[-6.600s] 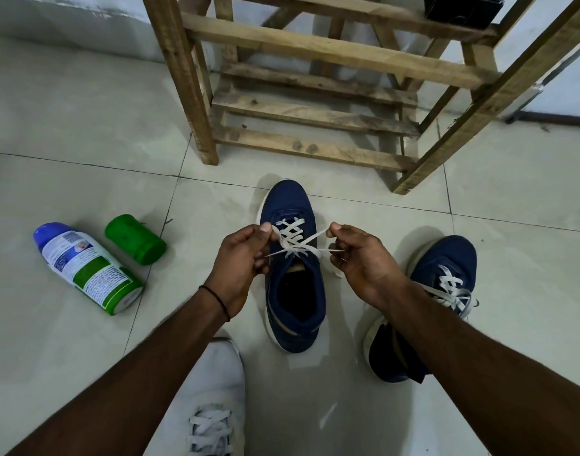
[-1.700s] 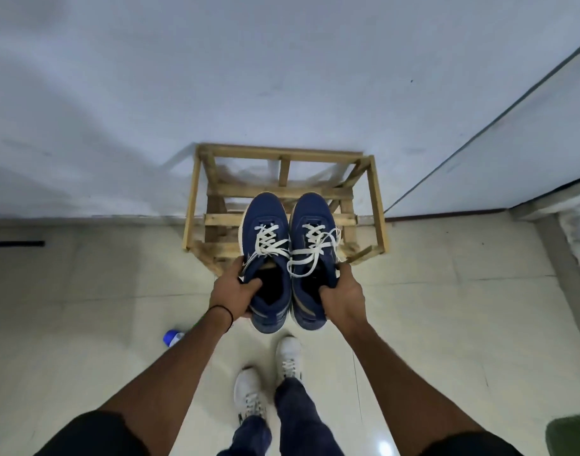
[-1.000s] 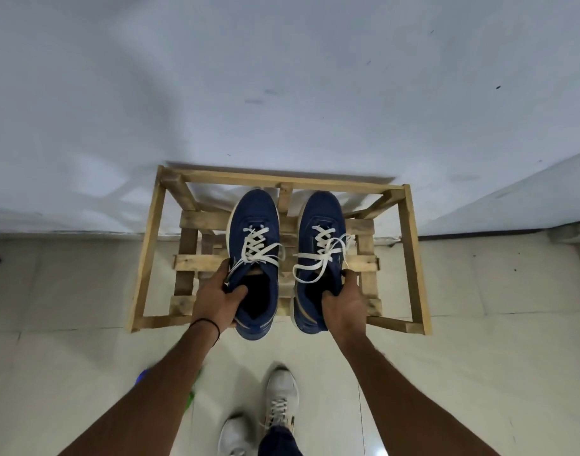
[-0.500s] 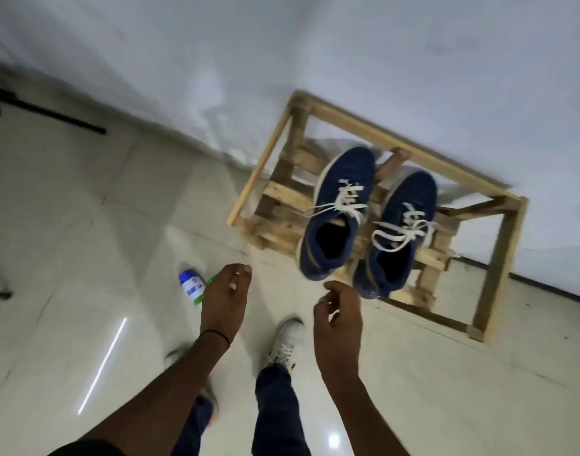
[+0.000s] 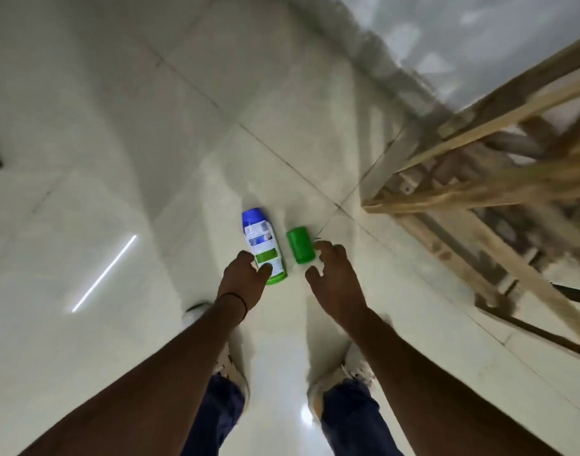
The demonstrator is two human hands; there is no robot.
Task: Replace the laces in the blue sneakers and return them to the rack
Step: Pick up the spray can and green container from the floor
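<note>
Although the blue sneakers are out of view, the wooden rack [image 5: 446, 194] stands at the right. Both hands reach down with fingers apart, holding nothing: the left hand [image 5: 242, 284] over the bottle [image 5: 260, 245], the right hand [image 5: 331, 281] beside the green cap [image 5: 301, 245]. A hasty touch may roll either one across the smooth floor [image 5: 117, 126].

The floor [image 5: 117, 93] is glossy pale cream tile, crossed by thin dark grout lines, with one bright white streak of reflected light towards its left edge. Near the floor's middle, the bottle [image 5: 262, 245] has a blue top, a white label with blue print and a green panel, and a bright green base. The cylinder [image 5: 301, 245] beside it is plain bright green. The rack [image 5: 479, 179] is light tan wood with darker brown patches. The wall [image 5: 479, 34] is greyish white. A thin black band [image 5: 239, 299] circles the wrist of the left hand [image 5: 244, 278]. The trousers [image 5: 351, 419] are dark navy, the shoes [image 5: 334, 376] white.
</note>
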